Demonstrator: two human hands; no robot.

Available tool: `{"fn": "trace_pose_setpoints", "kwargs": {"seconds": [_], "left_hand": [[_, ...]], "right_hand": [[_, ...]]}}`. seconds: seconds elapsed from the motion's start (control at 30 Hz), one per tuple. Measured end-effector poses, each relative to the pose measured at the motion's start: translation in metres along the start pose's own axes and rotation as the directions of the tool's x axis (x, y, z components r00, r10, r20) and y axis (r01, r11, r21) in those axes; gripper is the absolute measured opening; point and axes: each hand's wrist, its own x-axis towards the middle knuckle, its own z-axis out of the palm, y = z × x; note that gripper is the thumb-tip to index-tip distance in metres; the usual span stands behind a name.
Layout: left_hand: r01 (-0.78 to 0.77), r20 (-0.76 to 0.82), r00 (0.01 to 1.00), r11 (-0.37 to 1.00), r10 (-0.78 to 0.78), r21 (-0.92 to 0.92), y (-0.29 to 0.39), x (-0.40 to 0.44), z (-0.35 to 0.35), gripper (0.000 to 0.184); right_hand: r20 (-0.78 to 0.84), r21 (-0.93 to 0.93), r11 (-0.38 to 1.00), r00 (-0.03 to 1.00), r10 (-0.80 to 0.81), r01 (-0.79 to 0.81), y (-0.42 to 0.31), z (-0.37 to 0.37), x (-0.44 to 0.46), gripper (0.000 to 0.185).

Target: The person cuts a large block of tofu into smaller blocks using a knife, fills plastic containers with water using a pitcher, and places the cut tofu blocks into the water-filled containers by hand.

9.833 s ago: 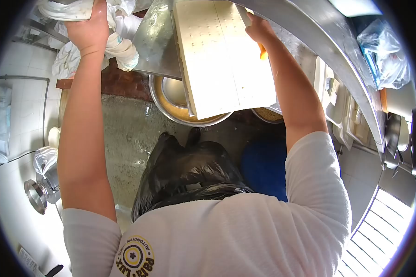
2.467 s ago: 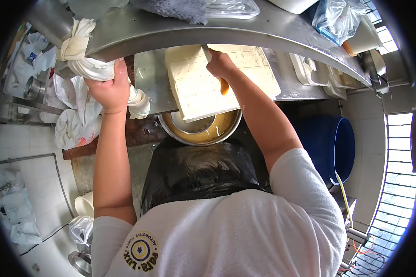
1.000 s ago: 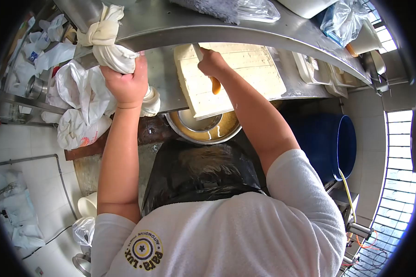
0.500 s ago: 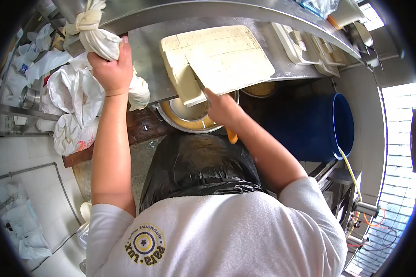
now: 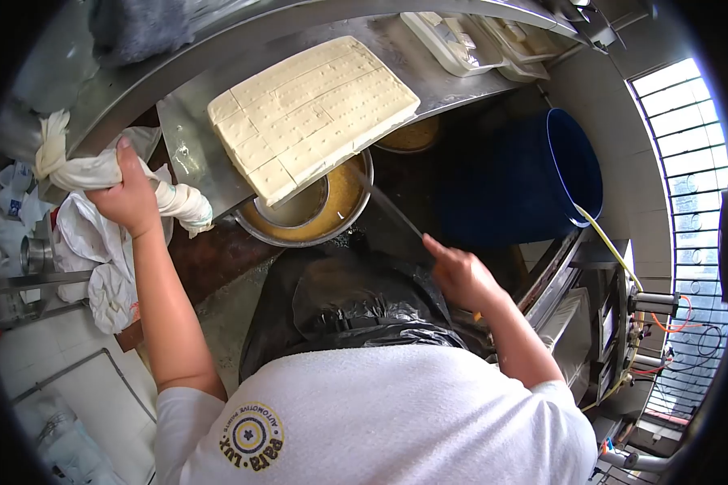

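A thick pale slab (image 5: pixel 315 113) with scored lines and small holes lies on the metal counter (image 5: pixel 188 153). My right hand (image 5: pixel 465 279) is closed on a long knife (image 5: pixel 392 212), whose blade points up and left, off the slab, toward the bowl below. A bit of its orange handle shows under the hand. My left hand (image 5: pixel 128 194) grips a twisted off-white cloth (image 5: pixel 81 171) at the counter's left end. Beneath the slab's front corner is a round metal bowl (image 5: pixel 362 194) of yellowish liquid with a smaller bowl (image 5: pixel 293 212) in it.
White trays (image 5: pixel 453 50) stand at the counter's back right. A blue barrel (image 5: pixel 526 178) is on the right, with machinery and a hose (image 5: pixel 615 250) beside it. White bags (image 5: pixel 109 283) hang at the left. A metal shelf edge (image 5: pixel 243 34) arches over the back.
The knife has come off the slab, and my right hand has moved right and down with it. My left hand still holds the cloth. The view has turned, showing more of the right side.
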Motion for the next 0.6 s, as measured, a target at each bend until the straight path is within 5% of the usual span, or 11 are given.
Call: {"fn": "trace_pose_setpoints", "kwargs": {"seconds": [0.17,0.6], "left_hand": [[0.056,-0.007,0.998,0.996,-0.055,0.066,0.011,0.001,0.003,0.034],[0.032,-0.163,0.987,0.989,-0.008,0.147,0.013,-0.001,0.018,0.03]], "right_hand": [[-0.208,0.026,0.997,0.976,-0.064,0.071,0.018,-0.034,0.122,0.068],[-0.103,-0.097,0.989,0.987,-0.125,0.115,0.033,-0.071,0.415,0.071]]}}
